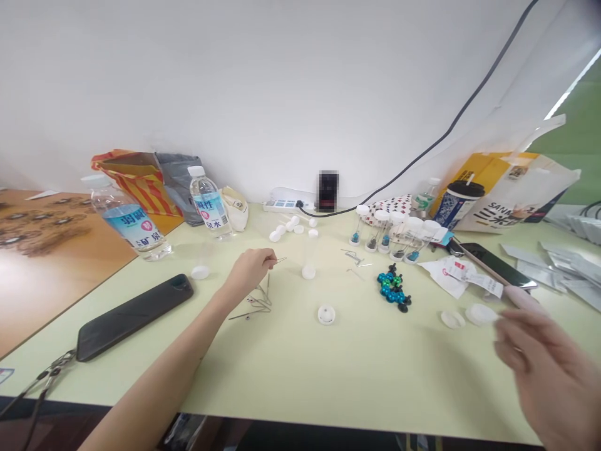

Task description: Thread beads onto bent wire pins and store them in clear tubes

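Note:
My left hand (251, 270) is closed around a thin metal wire (280, 259), whose tip sticks out past the fingers. Below it lie several bent wire pieces (259, 302) on the pale green table (347, 369). Clear plastic tubes (308, 254) stand to its right, near a cluster of blue, green and black balls (392, 289). My blurred right hand (539, 369) is at the lower right, its fingertips at a white round lid (481, 314). Whether they grip it is hidden by the blur. Capped vials (385, 235) with blue contents stand farther back.
Two water bottles (129, 219) stand at the back left, beside a dark tablet-like slab (134, 316). White caps (286, 228) lie near a power strip (286, 203). A phone (498, 266), papers, foil packets and bags fill the right. The table's front edge runs below.

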The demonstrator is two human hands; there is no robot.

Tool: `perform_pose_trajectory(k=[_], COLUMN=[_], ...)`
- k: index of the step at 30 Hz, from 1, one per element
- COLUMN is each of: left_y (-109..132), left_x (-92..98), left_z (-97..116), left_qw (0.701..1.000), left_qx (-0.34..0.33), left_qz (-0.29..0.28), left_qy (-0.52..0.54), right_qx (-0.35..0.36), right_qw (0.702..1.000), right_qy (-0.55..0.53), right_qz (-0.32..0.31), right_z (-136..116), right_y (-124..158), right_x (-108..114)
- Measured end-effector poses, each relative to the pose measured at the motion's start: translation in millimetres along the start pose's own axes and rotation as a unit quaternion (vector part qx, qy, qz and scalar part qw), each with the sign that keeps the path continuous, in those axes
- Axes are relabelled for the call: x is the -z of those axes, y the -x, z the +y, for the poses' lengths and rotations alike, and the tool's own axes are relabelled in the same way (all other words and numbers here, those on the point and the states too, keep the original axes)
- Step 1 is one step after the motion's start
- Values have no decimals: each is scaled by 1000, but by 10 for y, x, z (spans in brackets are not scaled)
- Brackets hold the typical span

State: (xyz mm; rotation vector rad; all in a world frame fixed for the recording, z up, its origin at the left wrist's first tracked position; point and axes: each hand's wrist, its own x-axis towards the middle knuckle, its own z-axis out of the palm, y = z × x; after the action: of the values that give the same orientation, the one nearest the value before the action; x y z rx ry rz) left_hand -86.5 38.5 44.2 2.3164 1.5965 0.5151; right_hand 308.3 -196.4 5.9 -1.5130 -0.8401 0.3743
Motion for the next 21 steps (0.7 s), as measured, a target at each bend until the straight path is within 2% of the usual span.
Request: perform_pose_trajectory(k=[1, 2, 5, 7, 11, 15, 18, 21], left_y=[7, 16, 64, 109, 205, 278, 306, 319], left_x=[2, 5, 10, 5, -35, -103, -150, -181], left_z=[20, 45, 142, 219, 370, 469, 503, 523], left_qw=[1000, 1000, 988, 971, 954, 942, 935, 934], left_qx=[-7, -17, -73, -115, -156, -183, -190, -186], left_qz=[-3, -13, -79, -118, -141, -144, -140, -137], left_qy=[6, 19, 107, 173, 212, 241, 265, 273], right_qx=[-6, -4, 34, 98, 228, 353, 438, 464], right_qw=[999, 994, 944, 914, 847, 793, 781, 787], right_qy=[-5, 9, 78, 131, 226, 245, 204, 176], right_qz=[-39, -112, -318, -371, -423, -431, -396, -368], right_z=[-65, -145, -410, -556, -680, -606, -499, -409], right_y=[4, 20, 94, 125, 109, 78, 79, 84], right_x=[-148, -300, -739, -1005, -1449, -1722, -1798, -1801])
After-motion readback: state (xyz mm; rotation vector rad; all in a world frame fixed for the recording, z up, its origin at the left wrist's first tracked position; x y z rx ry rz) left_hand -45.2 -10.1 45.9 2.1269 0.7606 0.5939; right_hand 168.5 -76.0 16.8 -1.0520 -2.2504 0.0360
